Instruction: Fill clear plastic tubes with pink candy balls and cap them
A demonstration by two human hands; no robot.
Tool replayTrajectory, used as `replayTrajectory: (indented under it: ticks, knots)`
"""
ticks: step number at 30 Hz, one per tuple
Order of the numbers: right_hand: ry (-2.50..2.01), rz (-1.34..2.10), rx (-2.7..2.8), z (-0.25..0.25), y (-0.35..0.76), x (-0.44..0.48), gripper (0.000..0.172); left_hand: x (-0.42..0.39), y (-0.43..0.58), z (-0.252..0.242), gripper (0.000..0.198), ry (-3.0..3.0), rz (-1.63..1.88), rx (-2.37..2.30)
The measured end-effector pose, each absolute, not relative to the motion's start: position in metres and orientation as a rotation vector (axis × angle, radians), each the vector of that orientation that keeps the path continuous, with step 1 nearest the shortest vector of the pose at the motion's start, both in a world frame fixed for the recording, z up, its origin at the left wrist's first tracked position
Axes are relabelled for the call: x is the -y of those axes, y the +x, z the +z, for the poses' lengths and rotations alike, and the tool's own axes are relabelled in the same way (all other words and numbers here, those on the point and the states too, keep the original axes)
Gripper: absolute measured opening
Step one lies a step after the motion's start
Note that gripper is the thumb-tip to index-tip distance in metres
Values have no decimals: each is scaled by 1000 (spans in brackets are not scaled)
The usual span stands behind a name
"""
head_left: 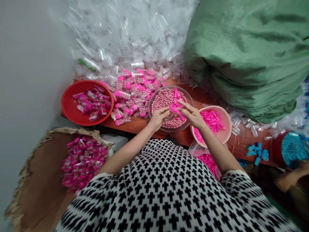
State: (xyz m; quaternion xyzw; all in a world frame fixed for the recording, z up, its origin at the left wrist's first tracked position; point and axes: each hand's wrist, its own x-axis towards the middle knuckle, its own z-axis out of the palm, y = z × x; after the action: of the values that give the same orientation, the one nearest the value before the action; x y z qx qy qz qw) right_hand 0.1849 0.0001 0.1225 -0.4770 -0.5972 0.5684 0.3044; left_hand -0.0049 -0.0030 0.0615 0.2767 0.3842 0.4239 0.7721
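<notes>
My left hand (157, 118) is closed on a small clear plastic tube (169, 116), held over a bowl of beads. At the tube's upper end is a bright pink cap (173, 109), pinched by the fingers of my right hand (191, 113). Beneath both hands, the clear bowl (150, 111) holds round pink beads (161, 98), and more pink caps (177, 94) lie on top of them. Close by my right wrist stands a pale pink bowl (227, 124) of loose pink caps (212, 120). What the tube contains is hard to make out.
Filled pink-capped tubes (135, 90) are heaped behind the bead bowl. A red bowl (70, 108) and a carton (36, 180) hold pink packets. Clear tubes (125, 29) pile at the back beside a green sack (241, 54). Another person's arm (291, 177) shows at right near blue pieces (257, 152).
</notes>
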Motion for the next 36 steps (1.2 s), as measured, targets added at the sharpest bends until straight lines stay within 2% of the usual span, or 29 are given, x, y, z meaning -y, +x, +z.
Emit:
replayTrajectory:
  ticks: [4, 10, 15, 18, 27, 36]
  knots:
    - [-1147, 1786, 1123, 119, 181, 4, 64, 2, -7, 71, 53, 566, 952, -794]
    - [-1247, 1741, 950, 103, 171, 2, 65, 10, -9, 64, 49, 856, 1029, -982]
    - [-1291, 2011, 852, 104, 159, 6, 49, 16, -14, 61, 32, 1149, 1058, -1082]
    - [-1306, 2127, 774, 104, 148, 7, 44, 18, -17, 57, 29, 1148, 1069, -1116]
    - [-1349, 1899, 576, 87, 101, 5, 32, 19, -30, 55, 26, 1163, 1125, -1215]
    - [-1282, 2152, 433, 102, 97, -11, 40, 8, -47, 49, 35, 1036, 1087, -1189]
